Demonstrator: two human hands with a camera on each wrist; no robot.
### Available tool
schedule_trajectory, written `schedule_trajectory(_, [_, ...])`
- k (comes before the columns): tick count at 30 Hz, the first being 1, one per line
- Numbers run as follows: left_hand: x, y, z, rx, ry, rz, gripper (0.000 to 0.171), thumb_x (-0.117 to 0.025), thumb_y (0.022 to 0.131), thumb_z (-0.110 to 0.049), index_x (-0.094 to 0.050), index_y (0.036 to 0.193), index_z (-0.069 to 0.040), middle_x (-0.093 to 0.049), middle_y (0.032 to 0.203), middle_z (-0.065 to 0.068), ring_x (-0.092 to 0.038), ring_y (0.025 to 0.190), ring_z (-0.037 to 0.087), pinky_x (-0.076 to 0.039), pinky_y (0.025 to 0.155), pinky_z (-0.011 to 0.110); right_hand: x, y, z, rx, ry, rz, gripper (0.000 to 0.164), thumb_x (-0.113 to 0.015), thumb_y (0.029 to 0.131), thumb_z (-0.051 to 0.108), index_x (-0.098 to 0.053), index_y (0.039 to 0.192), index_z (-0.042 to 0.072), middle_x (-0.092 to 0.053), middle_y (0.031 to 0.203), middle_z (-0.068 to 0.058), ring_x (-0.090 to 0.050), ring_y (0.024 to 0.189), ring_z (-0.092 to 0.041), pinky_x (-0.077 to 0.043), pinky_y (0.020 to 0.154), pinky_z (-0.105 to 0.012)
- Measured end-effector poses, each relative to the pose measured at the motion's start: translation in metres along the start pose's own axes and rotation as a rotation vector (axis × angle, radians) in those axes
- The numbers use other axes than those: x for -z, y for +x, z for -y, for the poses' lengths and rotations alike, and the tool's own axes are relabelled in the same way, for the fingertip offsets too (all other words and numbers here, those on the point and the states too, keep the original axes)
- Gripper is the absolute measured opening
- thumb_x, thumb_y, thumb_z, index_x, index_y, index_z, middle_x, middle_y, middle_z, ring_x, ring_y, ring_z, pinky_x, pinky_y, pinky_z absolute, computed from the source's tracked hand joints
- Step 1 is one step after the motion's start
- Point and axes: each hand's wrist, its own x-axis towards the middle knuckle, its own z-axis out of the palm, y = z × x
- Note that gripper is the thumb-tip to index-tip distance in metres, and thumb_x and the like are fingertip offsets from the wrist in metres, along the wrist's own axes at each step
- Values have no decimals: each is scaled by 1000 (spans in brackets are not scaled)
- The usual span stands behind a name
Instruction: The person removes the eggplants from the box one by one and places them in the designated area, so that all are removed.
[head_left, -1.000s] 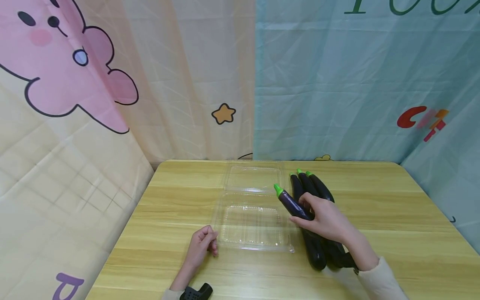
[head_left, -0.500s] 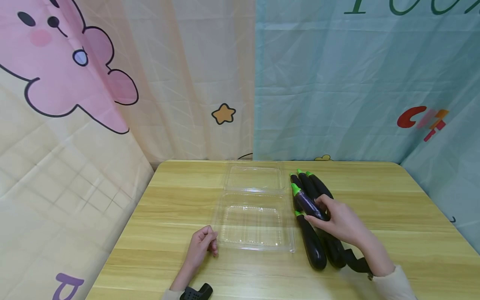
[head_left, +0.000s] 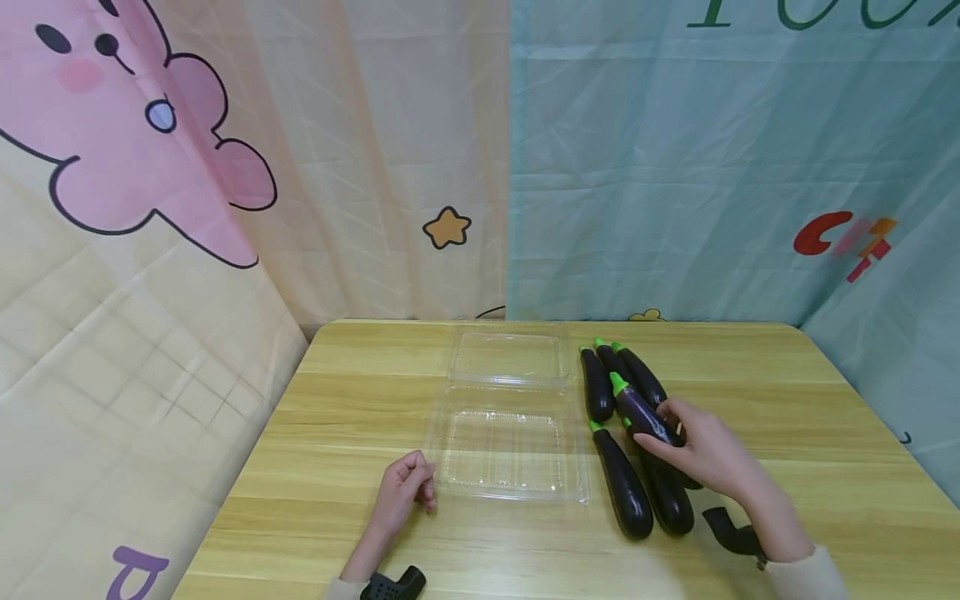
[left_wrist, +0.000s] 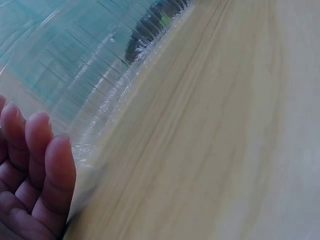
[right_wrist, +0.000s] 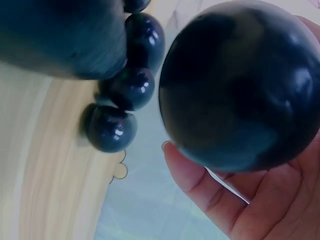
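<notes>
My right hand (head_left: pixel 701 446) grips a dark purple eggplant (head_left: pixel 643 415) with a bright green stem, thumb on the near side and fingers on the far side. It is held over the other eggplants; in the right wrist view the rounded end of the held eggplant (right_wrist: pixel 240 85) fills much of the picture. Below lie several more, among them a front-left eggplant (head_left: pixel 624 490) and a back-left eggplant (head_left: pixel 597 387). At the left edge of an opened clear plastic clamshell container (head_left: pixel 510 497), my left hand (head_left: pixel 405 487) rests with loosely curled fingers, fingertips right at the rim.
The container's lid (head_left: pixel 510 354) lies folded back toward the far table edge. The wooden table (head_left: pixel 787 417) extends to both sides. Printed curtains (head_left: pixel 660 167) hang behind it. Each wrist carries a black camera mount (head_left: pixel 731 533).
My right hand has moved right with the eggplant, from near the container's right edge to over the right-hand eggplants, uncovering those on the left. The left hand has stayed put.
</notes>
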Motion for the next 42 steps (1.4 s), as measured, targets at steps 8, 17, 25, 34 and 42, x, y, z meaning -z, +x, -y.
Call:
schedule_trajectory(8, [0, 0, 1, 10, -3, 3, 32, -49, 95, -2, -34, 71, 12, -50, 58, 3, -51, 48, 12, -49, 45, 25, 3, -5, -10, -29, -8, -9, 48, -67, 84, 48, -55, 102, 6, -52, 72, -1, -46, 54, -14, -40, 43, -27])
schedule_trajectory(17, [1, 0, 3, 5, -4, 6, 32, -50, 95, -3, -34, 70, 11, -50, 58, 2, -51, 48, 11, -49, 45, 25, 7, -9, -17, -68, 6, 21, 53, -67, 85, 46, -49, 108, 2, -54, 73, -2, -48, 54, -14, -41, 45, -28])
schedule_trajectory(25, [1, 0, 3, 1, 2, 1, 32, -50, 95, -3, -35, 70, 11, -50, 57, 5, -51, 48, 12, -49, 44, 26, 9, -15, -23, -96, 6, 44, 49, -67, 86, 42, -48, 107, 3, -53, 72, -2, -47, 53, -15, -40, 44, -28])
schedule_trajectory(34, [1, 0, 2, 9, 2, 0, 32, -50, 95, -3, -35, 71, 11, -50, 57, 4, -51, 48, 12, -49, 45, 26, 8, -18, -34, -81, 4, 62, 39, -68, 87, 37, -53, 99, 3, -53, 70, 0, -45, 54, -14, -38, 45, -26])
schedule_trajectory(42, [1, 1, 2, 11, 1, -2, 32, -50, 95, -2, -35, 71, 12, -50, 57, 3, -51, 48, 12, -49, 45, 26, 7, -19, -40, -95, -28, 101, 41, -67, 86, 39, -58, 98, 1, -52, 71, 1, -45, 56, -14, -37, 48, -26])
